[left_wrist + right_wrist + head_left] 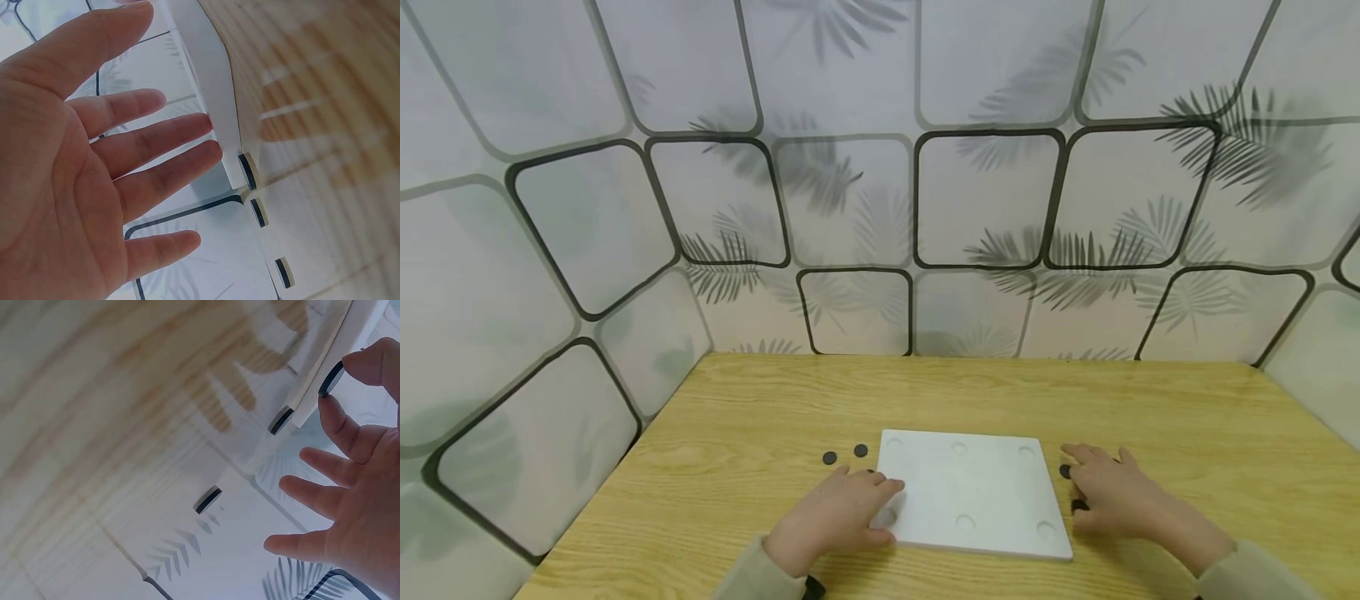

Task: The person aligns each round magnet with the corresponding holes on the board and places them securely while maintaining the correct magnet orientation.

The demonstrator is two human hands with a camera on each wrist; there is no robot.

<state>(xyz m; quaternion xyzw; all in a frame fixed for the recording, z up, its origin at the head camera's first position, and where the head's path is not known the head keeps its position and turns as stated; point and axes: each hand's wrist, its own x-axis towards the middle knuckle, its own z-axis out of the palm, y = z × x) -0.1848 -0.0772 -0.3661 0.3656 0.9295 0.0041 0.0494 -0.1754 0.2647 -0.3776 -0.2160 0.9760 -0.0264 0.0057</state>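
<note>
A white rectangular board (973, 492) with several shallow round recesses lies on the wooden table. My left hand (842, 512) is over the board's left edge, fingers spread and relaxed, holding nothing in the left wrist view. Beyond its fingers lie black discs (829, 457), three of them in the left wrist view; in the head view the hand partly covers one. Just right of the board, my right hand (1116, 496) pinches a black disc (331, 378) between thumb and index finger, tilted above the table. Two more discs (281, 420) rest on the table near that hand.
The wooden table (925, 392) reaches back to a patterned curtain (857, 200) with squares and leaf prints, which also closes off the left and right sides. A dark object (813, 587) shows at the left wrist, by the sleeve.
</note>
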